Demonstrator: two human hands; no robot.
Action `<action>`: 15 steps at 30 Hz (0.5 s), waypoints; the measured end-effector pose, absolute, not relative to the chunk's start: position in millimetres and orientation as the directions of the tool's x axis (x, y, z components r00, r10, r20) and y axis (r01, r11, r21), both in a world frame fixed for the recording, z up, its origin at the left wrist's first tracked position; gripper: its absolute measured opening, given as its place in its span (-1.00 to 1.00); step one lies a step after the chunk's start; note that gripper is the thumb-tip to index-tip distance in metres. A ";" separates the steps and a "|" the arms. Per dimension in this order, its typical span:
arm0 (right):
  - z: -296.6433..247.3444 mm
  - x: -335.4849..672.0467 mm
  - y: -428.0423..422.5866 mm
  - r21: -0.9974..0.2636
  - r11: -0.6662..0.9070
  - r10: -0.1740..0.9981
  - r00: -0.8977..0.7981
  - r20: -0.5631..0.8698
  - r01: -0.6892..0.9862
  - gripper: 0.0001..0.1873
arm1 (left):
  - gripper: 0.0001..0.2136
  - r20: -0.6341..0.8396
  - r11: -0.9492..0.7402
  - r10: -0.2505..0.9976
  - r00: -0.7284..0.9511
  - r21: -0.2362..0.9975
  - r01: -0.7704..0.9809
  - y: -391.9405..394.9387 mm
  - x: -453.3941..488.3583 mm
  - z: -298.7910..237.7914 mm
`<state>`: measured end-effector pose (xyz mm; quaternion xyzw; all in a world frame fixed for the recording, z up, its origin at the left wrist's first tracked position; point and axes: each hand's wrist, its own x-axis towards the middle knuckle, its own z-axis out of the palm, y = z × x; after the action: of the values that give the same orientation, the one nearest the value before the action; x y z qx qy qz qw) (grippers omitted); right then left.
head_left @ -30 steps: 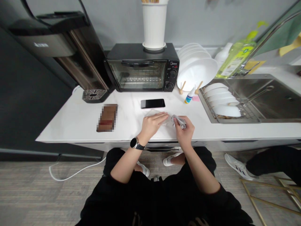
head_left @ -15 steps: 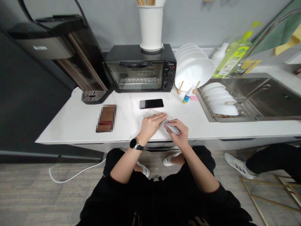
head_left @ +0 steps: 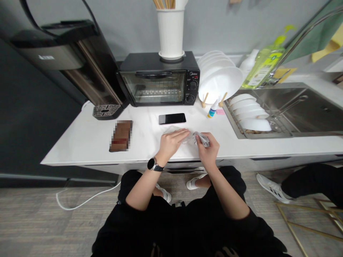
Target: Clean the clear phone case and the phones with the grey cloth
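My left hand (head_left: 173, 142), a watch at its wrist, lies with straight fingers over a thin see-through piece (head_left: 171, 129) on the white counter. What kind of thing this clear piece is, I cannot tell, as the hand covers most of it. In my right hand (head_left: 209, 148) is a crumpled pale grey cloth (head_left: 203, 139), pinched between thumb and fingers just right of the left fingertips. A phone (head_left: 172, 119) rests screen up, dark, behind the left hand. Farther right stands a small spray bottle (head_left: 212, 110) with a blue and yellow label.
A toaster oven (head_left: 158, 87) stands at the back, beside a water dispenser (head_left: 104, 71). White plates (head_left: 221, 84) fill a rack near the sink (head_left: 316, 110). A brown blurred-out item (head_left: 121, 136) lies at left on the counter (head_left: 80, 150). Another person's shoe (head_left: 272, 187) shows on the floor.
My right hand has moved a little right with the cloth, away from the left fingertips. The left hand stays in nearly the same place.
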<state>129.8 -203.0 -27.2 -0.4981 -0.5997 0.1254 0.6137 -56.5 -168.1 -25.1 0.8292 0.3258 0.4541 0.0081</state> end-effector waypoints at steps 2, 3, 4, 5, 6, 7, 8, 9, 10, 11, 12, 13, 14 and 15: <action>-28.0 129.2 -203.3 -0.755 0.483 0.748 0.240 0.619 0.443 -0.84 | -0.71 0.749 -0.783 0.549 0.369 0.307 0.541 -167.9 -55.7 -24.6; -28.2 128.7 -203.6 -0.746 0.497 0.743 0.227 0.629 0.442 -0.85 | -0.73 0.751 -0.781 0.549 0.367 0.305 0.545 -167.9 -55.3 -24.2; -28.2 127.8 -204.2 -0.734 0.515 0.737 0.209 0.642 0.442 -0.86 | -0.74 0.749 -0.780 0.550 0.369 0.302 0.549 -167.9 -54.9 -23.8; -28.0 126.5 -205.0 -0.722 0.533 0.731 0.188 0.656 0.442 -0.88 | -0.75 0.745 -0.777 0.553 0.372 0.301 0.553 -168.0 -54.5 -23.4; -27.5 124.6 -206.2 -0.710 0.549 0.726 0.168 0.666 0.442 -0.89 | -0.75 0.738 -0.773 0.561 0.375 0.304 0.557 -168.1 -54.3 -23.1; -26.7 122.2 -207.8 -0.701 0.560 0.723 0.153 0.674 0.441 -0.90 | -0.73 0.729 -0.767 0.571 0.377 0.310 0.561 -168.2 -54.3 -22.9; -25.8 119.2 -209.6 -0.696 0.569 0.721 0.141 0.678 0.439 -0.90 | -0.71 0.720 -0.761 0.582 0.377 0.319 0.566 -168.3 -54.6 -22.9; -24.8 115.9 -211.7 -0.692 0.578 0.720 0.130 0.682 0.433 -0.91 | -0.68 0.713 -0.755 0.592 0.375 0.328 0.568 -168.3 -55.0 -23.1; -24.0 112.4 -213.9 -0.687 0.589 0.716 0.118 0.688 0.426 -0.92 | -0.65 0.709 -0.751 0.599 0.372 0.335 0.569 -168.3 -55.6 -23.4; -23.3 109.2 -215.8 -0.679 0.603 0.710 0.107 0.696 0.419 -0.93 | -0.61 0.708 -0.749 0.602 0.369 0.341 0.568 -168.3 -56.3 -23.9; -22.9 106.5 -217.4 -0.668 0.617 0.701 0.097 0.707 0.415 -0.94 | -0.59 0.708 -0.750 0.603 0.367 0.346 0.564 -168.2 -57.0 -24.4; -22.8 104.6 -218.4 -0.655 0.630 0.691 0.085 0.718 0.416 -0.94 | -0.57 0.711 -0.751 0.602 0.364 0.350 0.560 -168.1 -57.7 -25.0; -23.0 103.7 -218.7 -0.641 0.641 0.681 0.074 0.729 0.422 -0.95 | -0.55 0.714 -0.753 0.601 0.360 0.355 0.554 -168.0 -58.2 -25.5; -23.3 104.1 -218.2 -0.626 0.651 0.672 0.059 0.738 0.429 -0.95 | -0.55 0.717 -0.756 0.599 0.357 0.358 0.548 -167.8 -58.5 -25.9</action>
<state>104.1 -218.2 -23.3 -0.4057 -0.6785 0.1004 0.6042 -58.5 -167.8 -25.9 0.8233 0.3482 0.4474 0.0284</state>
